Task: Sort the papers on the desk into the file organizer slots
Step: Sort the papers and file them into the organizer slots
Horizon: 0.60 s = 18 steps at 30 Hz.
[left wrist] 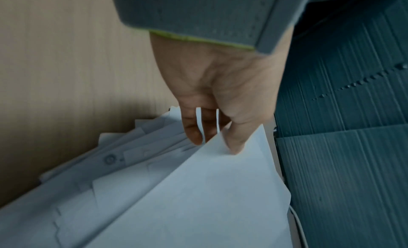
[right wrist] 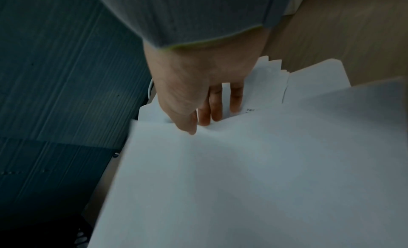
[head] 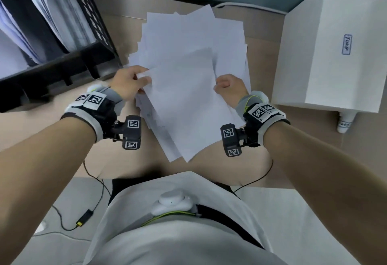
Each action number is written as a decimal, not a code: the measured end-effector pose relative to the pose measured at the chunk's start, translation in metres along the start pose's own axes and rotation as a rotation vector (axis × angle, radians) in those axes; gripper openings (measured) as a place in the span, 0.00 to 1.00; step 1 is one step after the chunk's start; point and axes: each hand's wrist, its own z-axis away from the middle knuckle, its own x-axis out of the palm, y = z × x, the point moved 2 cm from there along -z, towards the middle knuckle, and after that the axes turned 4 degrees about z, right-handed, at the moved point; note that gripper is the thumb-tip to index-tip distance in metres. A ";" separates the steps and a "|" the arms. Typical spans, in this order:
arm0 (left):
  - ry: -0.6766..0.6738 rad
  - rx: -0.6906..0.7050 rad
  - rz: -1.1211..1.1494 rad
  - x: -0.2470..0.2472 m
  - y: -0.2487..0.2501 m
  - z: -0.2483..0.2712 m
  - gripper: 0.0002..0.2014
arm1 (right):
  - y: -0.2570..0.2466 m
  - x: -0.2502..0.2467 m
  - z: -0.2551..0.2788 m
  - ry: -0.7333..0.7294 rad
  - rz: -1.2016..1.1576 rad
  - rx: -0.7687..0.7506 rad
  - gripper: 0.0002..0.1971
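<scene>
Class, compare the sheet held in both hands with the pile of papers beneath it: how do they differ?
The held sheet is raised and tilted, pinched by the left hand and right hand; the pile lies on the desk. The held sheet is single; the pile is many, fanned unevenly. Both are white.

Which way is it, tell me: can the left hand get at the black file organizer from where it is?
Probably yes. The left hand is close beside the black file organizer with only bare desk between them, but it is pinching the top sheet, also held by the right hand.
</scene>
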 end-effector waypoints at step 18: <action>-0.079 -0.214 -0.246 0.032 0.007 -0.008 0.05 | -0.075 -0.015 -0.073 0.094 0.464 -0.324 0.14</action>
